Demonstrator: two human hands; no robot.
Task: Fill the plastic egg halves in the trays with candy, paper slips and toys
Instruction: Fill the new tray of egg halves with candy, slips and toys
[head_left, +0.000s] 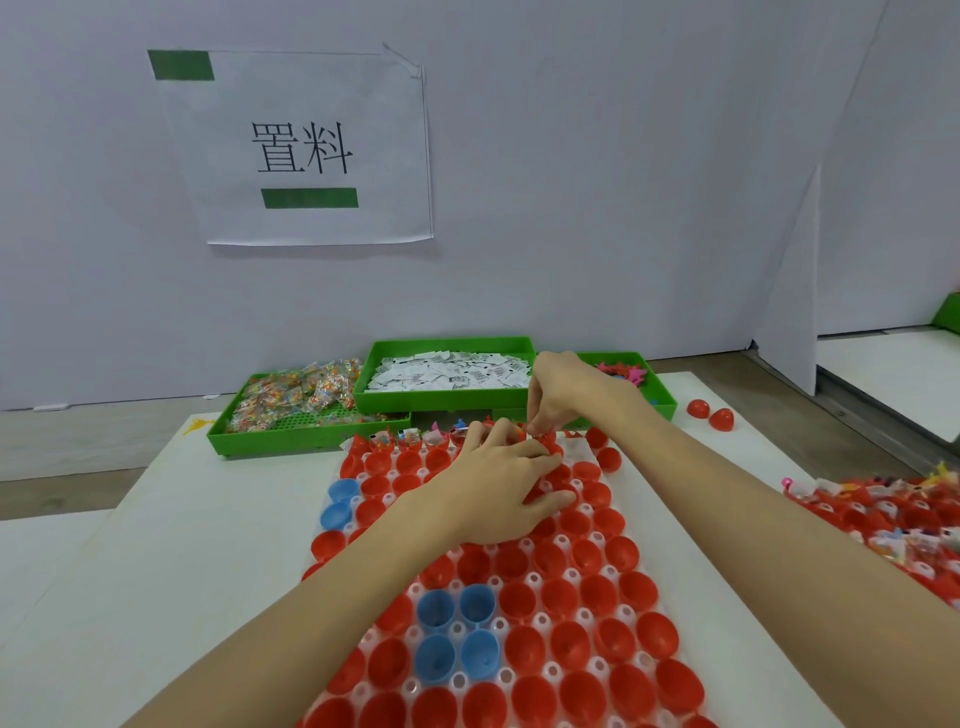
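left hand (498, 483) — on egg halves (566, 571) | right hand (558, 395) — fingers pinching, contents unclear

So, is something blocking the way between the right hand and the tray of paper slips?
Nothing visible does. The right hand is at the far row of egg halves, and the paper slips tray sits just behind it.

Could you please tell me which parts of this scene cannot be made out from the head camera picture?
- What the right hand pinches: its curled fingertips cover it.
- The grip of the left hand: anything under its palm is hidden.
- Print on the white paper slips in the middle green plastic bin: too small.
- The green bin of small pink toys: mostly behind the right wrist.
- The filled red egg tray at right: cut by the edge.
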